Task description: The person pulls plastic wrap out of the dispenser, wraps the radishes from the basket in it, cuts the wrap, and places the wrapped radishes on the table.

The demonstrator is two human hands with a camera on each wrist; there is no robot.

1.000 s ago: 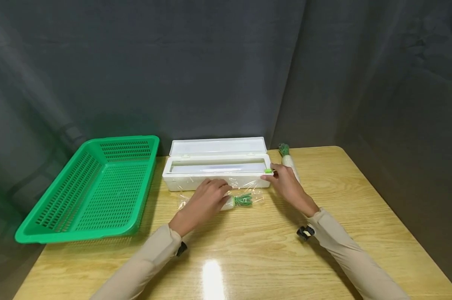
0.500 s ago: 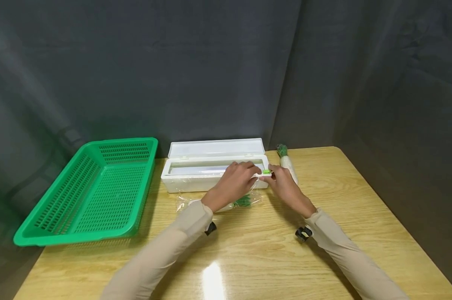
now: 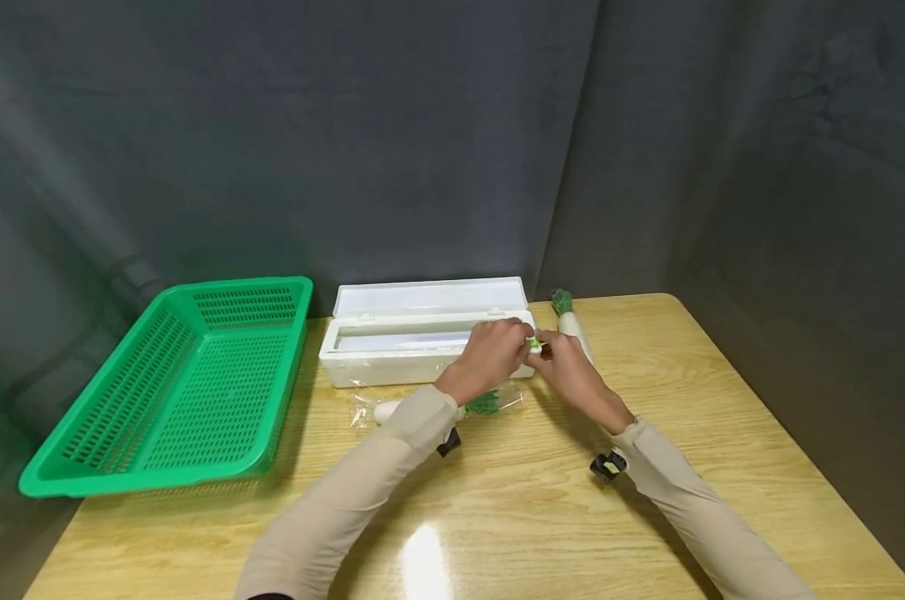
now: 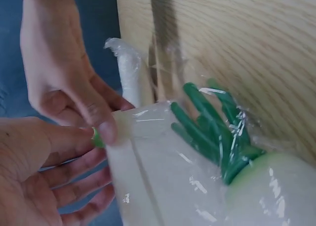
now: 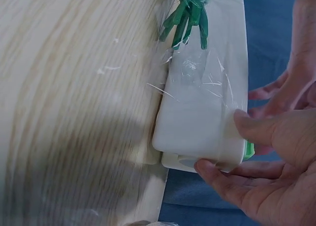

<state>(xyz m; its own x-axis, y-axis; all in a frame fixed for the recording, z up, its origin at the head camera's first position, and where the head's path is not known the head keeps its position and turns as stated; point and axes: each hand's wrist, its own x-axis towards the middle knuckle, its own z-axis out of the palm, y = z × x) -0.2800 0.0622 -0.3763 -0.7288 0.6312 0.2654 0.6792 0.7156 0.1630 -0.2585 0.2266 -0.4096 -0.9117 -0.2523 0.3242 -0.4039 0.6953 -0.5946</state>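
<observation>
A white cling film dispenser point(image 3: 388, 368) stands at the table's back with its lid up and a roll inside. My left hand point(image 3: 493, 354) pinches the small green slide cutter point(image 4: 98, 138) at the dispenser's right end. Gripping that same end is my right hand point(image 3: 572, 375), its thumb on the front wall in the right wrist view. Clear film point(image 3: 361, 410) hangs from the front over a white radish point(image 3: 385, 411) with green tops, lying before the dispenser. The left forearm hides part of this radish.
On the left stands a green slotted basket point(image 3: 28, 479). Beyond my right hand, a second white radish point(image 3: 570, 327) with green tops lies by the dispenser's right end. A dark curtain point(image 3: 422, 142) hangs behind the table point(image 3: 572, 525).
My left hand has moved up and right, from the film above the radish to the green slide cutter. The right hand has stayed at the dispenser's right end.
</observation>
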